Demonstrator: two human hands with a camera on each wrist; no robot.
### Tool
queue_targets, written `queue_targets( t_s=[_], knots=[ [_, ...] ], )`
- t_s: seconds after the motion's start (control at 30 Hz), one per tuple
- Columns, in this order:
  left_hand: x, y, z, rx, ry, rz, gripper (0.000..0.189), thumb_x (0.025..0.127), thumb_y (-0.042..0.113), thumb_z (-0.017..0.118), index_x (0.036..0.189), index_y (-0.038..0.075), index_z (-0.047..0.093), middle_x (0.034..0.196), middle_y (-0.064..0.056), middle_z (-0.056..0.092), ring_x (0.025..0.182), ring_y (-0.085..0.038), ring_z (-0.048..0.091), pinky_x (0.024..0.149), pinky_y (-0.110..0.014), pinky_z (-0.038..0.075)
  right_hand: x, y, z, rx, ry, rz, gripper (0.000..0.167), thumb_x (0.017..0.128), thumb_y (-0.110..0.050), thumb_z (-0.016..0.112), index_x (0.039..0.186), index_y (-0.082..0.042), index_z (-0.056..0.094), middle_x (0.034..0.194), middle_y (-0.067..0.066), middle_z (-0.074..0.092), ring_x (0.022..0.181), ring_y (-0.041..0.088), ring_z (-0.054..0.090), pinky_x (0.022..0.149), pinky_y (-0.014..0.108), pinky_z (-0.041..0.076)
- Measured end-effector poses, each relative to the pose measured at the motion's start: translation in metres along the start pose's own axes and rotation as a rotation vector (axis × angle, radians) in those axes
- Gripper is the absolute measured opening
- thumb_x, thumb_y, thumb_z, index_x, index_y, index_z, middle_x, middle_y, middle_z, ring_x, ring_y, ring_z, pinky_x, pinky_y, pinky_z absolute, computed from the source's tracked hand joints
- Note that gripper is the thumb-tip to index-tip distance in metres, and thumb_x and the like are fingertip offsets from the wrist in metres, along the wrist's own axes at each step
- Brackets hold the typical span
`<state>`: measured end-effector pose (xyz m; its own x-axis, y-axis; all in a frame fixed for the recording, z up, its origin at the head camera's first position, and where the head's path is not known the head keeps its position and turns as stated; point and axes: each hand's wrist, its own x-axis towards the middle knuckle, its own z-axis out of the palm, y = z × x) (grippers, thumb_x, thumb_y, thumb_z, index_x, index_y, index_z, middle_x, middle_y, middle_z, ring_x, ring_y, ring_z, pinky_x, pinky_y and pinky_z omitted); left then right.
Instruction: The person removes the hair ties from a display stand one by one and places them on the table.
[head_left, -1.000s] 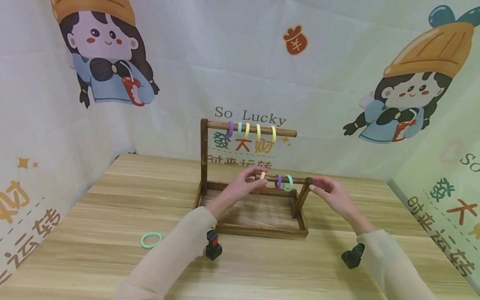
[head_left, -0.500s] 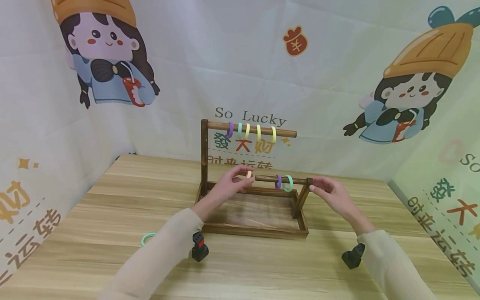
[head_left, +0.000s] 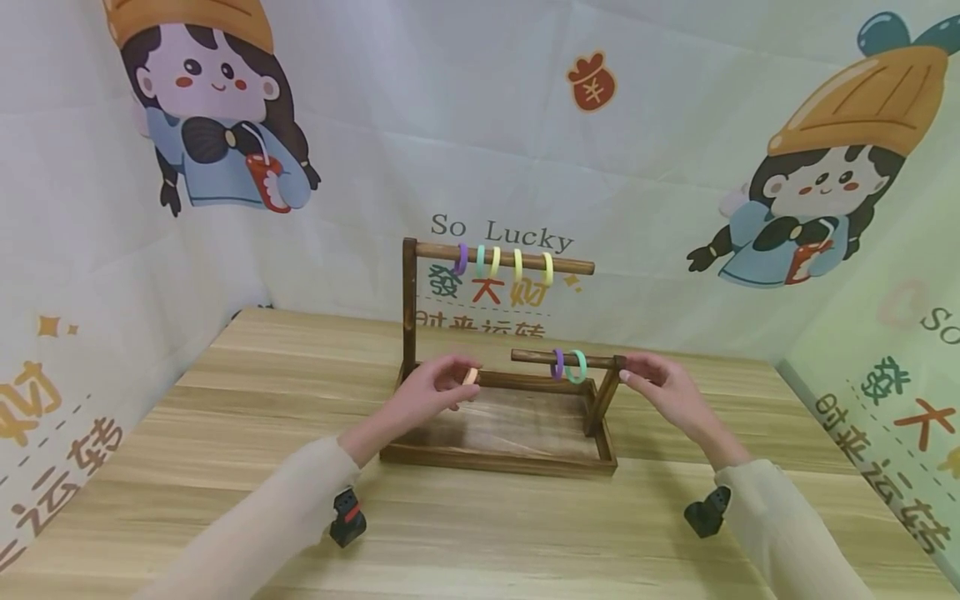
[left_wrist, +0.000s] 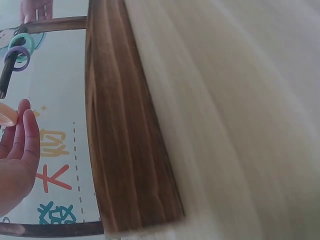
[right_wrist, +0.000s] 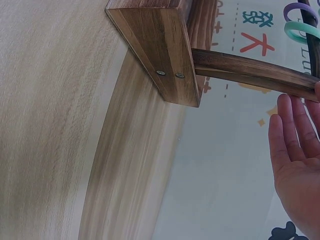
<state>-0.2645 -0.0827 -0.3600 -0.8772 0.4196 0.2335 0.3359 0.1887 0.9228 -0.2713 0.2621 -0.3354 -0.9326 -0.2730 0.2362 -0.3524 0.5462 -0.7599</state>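
Observation:
My left hand point(head_left: 435, 387) pinches a pale orange ring point(head_left: 471, 376) between thumb and fingers. It is off the left end of the lower bar point(head_left: 531, 357), above the tray base point(head_left: 502, 461) of a dark wooden rack. In the left wrist view the orange ring point(left_wrist: 7, 116) shows only partly at the edge. A purple ring point(head_left: 557, 364) and a mint green ring point(head_left: 577, 367) hang on the lower bar. My right hand point(head_left: 663, 383) grips the top of the short post point(head_left: 602, 402), where the lower bar joins; in the right wrist view its fingers point(right_wrist: 295, 125) look nearly straight.
The upper bar point(head_left: 577, 267) sits on the tall post point(head_left: 408, 308) and carries a purple ring point(head_left: 461, 259), a mint ring point(head_left: 480, 260) and several yellow rings point(head_left: 547, 268). A printed cloth point(head_left: 645, 167) stands behind the wooden table point(head_left: 600, 533).
My left hand has drawn the orange ring leftward off the lower bar's free end, then down and further left. Its forearm now covers the mint ring on the table. My right hand stays put.

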Motion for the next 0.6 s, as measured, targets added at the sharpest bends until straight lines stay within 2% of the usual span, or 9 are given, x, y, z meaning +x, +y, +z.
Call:
queue_targets(
  t_s=[0.17,0.4,0.6],
  knots=[
    [-0.017,-0.001,-0.006,0.061,-0.039,-0.015,0.036,0.085,0.020,0.061,0.117,0.007,0.053,0.108,-0.012,0.054,0.083,-0.019,0.057,0.068,-0.036,0.050,0.000,-0.001,0.000,-0.003,0.000,-0.007,0.040,0.090,-0.020,0.052,0.120,0.007,0.046,0.114,0.023,0.051,0.099,0.031,0.051,0.081,0.042,0.045],
    [-0.039,-0.005,-0.013,0.136,-0.110,0.026,0.033,0.085,0.013,0.059,0.117,0.006,0.052,0.106,-0.013,0.055,0.079,-0.020,0.056,0.066,-0.031,0.050,0.000,-0.001,-0.001,0.003,-0.005,-0.005,0.043,0.090,-0.023,0.052,0.121,0.006,0.046,0.115,0.022,0.051,0.100,0.031,0.051,0.082,0.042,0.044],
    [-0.054,-0.009,-0.019,0.218,-0.142,0.046,0.036,0.083,0.019,0.063,0.114,0.003,0.054,0.106,-0.011,0.056,0.079,-0.014,0.056,0.071,-0.027,0.048,-0.001,-0.001,0.001,0.003,0.003,0.000,0.042,0.090,-0.021,0.052,0.121,0.006,0.045,0.113,0.023,0.052,0.100,0.032,0.051,0.081,0.041,0.044]
  ],
)
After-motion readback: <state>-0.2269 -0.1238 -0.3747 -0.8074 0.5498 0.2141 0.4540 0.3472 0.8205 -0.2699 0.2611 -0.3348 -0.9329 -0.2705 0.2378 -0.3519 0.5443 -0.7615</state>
